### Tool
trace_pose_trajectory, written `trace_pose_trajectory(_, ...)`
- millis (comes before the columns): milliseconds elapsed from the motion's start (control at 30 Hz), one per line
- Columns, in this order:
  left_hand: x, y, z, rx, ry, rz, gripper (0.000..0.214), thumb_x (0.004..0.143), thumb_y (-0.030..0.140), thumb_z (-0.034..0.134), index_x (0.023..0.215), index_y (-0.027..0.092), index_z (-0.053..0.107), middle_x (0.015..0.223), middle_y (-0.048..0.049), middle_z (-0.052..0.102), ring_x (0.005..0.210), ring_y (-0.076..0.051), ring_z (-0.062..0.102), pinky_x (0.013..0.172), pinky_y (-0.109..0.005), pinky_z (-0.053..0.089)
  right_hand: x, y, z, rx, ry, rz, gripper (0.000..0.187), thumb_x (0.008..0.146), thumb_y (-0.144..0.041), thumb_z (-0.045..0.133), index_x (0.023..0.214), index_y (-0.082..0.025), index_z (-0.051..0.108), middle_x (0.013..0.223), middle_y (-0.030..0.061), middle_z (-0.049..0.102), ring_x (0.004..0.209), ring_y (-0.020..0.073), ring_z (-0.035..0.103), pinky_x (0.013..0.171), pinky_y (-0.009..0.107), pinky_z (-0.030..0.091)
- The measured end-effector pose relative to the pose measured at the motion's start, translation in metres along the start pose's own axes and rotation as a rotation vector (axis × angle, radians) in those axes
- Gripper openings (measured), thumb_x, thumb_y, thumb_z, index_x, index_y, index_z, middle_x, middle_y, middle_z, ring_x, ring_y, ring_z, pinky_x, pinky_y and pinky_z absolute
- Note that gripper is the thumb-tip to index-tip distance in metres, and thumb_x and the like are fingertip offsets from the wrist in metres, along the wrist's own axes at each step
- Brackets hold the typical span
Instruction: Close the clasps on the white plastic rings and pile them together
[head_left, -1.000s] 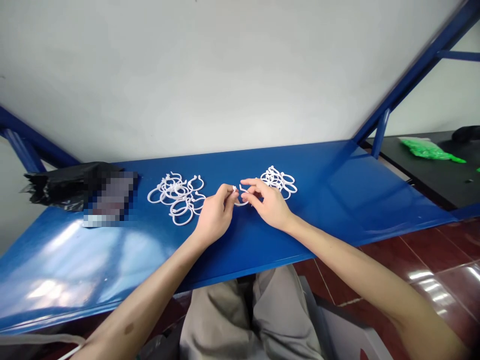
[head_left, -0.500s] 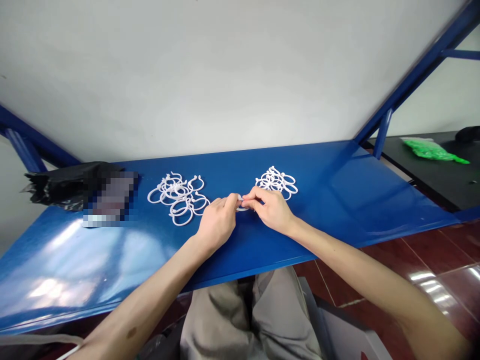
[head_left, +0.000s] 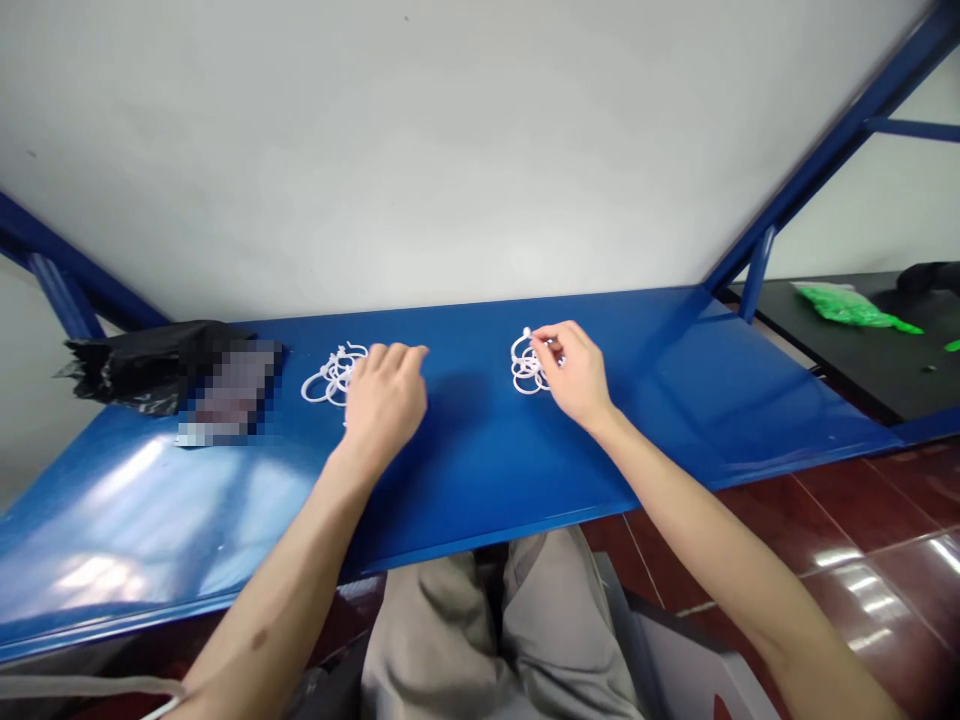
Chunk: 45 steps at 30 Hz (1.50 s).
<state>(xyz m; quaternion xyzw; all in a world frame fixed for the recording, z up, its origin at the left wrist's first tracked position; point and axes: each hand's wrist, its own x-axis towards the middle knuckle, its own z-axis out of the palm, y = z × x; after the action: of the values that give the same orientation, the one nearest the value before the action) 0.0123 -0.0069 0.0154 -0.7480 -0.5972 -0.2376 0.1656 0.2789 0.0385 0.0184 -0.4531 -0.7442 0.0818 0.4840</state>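
Note:
My left hand (head_left: 386, 395) is over the left heap of white plastic rings (head_left: 326, 378), back of the hand up. Its thumb stands apart, and the fingertips are hidden behind the knuckles. That hand covers the right part of the heap. My right hand (head_left: 577, 370) is at the right heap of white rings (head_left: 529, 375), thumb and fingers curled round a white plastic ring (head_left: 527, 334) whose knobbed end shows beside the index fingertip. Most of this ring and part of the heap are hidden by the hand. Both heaps lie on the blue tabletop (head_left: 480, 480).
A black plastic bag (head_left: 142, 365) and a pixelated flat item (head_left: 232, 390) lie at the left. A white wall (head_left: 465, 160) rises behind the table, with blue frame bars (head_left: 757, 272) at the sides. On a dark table to the right is a green bag (head_left: 847, 305).
My hands, together round a white ring at the middle earlier, have parted. The left has moved left over its heap; the right has moved right and away from me to the other heap.

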Motion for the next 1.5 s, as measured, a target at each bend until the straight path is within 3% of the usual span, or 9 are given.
trace_pose_trajectory(100,-0.003,-0.032,-0.002,0.090,-0.078,-0.171,0.040,0.086,0.009,0.043,0.113,0.017,0.072,0.116,-0.0226,0.067,0.108,-0.041,0.056,0.084,-0.055,0.045,0.010,0.022,-0.012,-0.104,0.053,0.069,0.016,0.097,-0.028,0.057,0.098,-0.020,0.070,0.101,0.0080,0.071,0.073,0.0172,0.064,0.073,0.033,0.054)
trace_pose_trajectory(200,-0.007,-0.048,0.001,0.134,-0.168,-0.225,0.035,0.085,0.014,0.046,0.104,0.017,0.074,0.115,-0.0234,0.067,0.109,-0.043,0.055,0.083,-0.056,0.045,0.014,0.037,-0.017,-0.175,0.025,0.111,0.016,0.095,-0.027,0.058,0.096,-0.020,0.072,0.096,0.0069,0.071,0.074,0.0186,0.064,0.076,0.035,0.053)
trace_pose_trajectory(600,-0.007,-0.045,0.000,0.129,-0.224,-0.274,0.031,0.093,0.023,0.044,0.095,0.018,0.075,0.116,-0.0206,0.068,0.109,-0.043,0.053,0.084,-0.055,0.042,0.013,0.038,-0.002,-0.279,-0.149,0.114,0.012,0.096,-0.026,0.060,0.092,-0.022,0.070,0.094,0.0063,0.075,0.094,0.0263,0.062,0.081,0.039,0.050)
trace_pose_trajectory(767,-0.006,-0.042,-0.002,0.106,-0.135,-0.278,0.024,0.093,0.024,0.049,0.091,0.020,0.073,0.110,-0.0201,0.065,0.105,-0.040,0.054,0.080,-0.051,0.042,0.014,0.035,-0.001,-0.290,-0.135,0.066,0.016,0.096,-0.028,0.057,0.093,-0.022,0.072,0.093,0.0074,0.074,0.095,0.0285,0.060,0.084,0.042,0.050)
trace_pose_trajectory(933,0.002,-0.024,-0.007,0.016,0.090,-0.170,0.024,0.099,0.030,0.048,0.097,0.024,0.072,0.098,-0.0134,0.064,0.092,-0.031,0.055,0.078,-0.044,0.043,0.007,0.017,-0.005,-0.260,-0.073,-0.015,0.017,0.099,-0.028,0.056,0.094,-0.022,0.071,0.095,0.0083,0.073,0.097,0.0285,0.059,0.087,0.044,0.051)
trace_pose_trajectory(1067,0.003,0.005,-0.008,-0.268,0.057,0.125,0.024,0.104,0.026,0.044,0.101,0.023,0.068,0.090,-0.0063,0.071,0.086,-0.024,0.057,0.081,-0.038,0.047,-0.004,-0.009,0.001,-0.071,-0.147,-0.079,0.015,0.100,-0.034,0.058,0.099,-0.024,0.069,0.098,0.0061,0.074,0.098,0.0259,0.063,0.090,0.043,0.052)
trace_pose_trajectory(1200,-0.003,0.030,-0.004,-0.428,0.026,0.253,0.016,0.102,0.027,0.051,0.101,0.022,0.066,0.095,-0.0048,0.074,0.089,-0.020,0.062,0.083,-0.034,0.050,-0.017,-0.028,0.011,0.184,-0.305,-0.008,0.020,0.100,-0.039,0.058,0.112,-0.024,0.063,0.096,0.0037,0.075,0.088,0.0211,0.071,0.079,0.036,0.055)
trace_pose_trajectory(1300,-0.007,0.040,-0.001,-0.470,0.032,0.204,0.014,0.101,0.029,0.055,0.095,0.021,0.065,0.091,-0.0038,0.073,0.085,-0.019,0.065,0.079,-0.032,0.050,-0.023,-0.032,0.015,0.229,-0.325,0.037,0.016,0.102,-0.035,0.055,0.111,-0.024,0.060,0.087,0.0017,0.074,0.081,0.0200,0.073,0.075,0.033,0.054)
trace_pose_trajectory(1500,-0.009,0.050,-0.003,-0.682,-0.033,-0.162,0.012,0.094,0.027,0.063,0.104,0.021,0.058,0.085,-0.0004,0.075,0.070,-0.014,0.067,0.064,-0.024,0.049,-0.027,-0.030,0.018,0.293,-0.282,0.038,0.018,0.101,-0.038,0.060,0.110,-0.022,0.061,0.083,0.0009,0.075,0.072,0.0171,0.073,0.067,0.029,0.054)
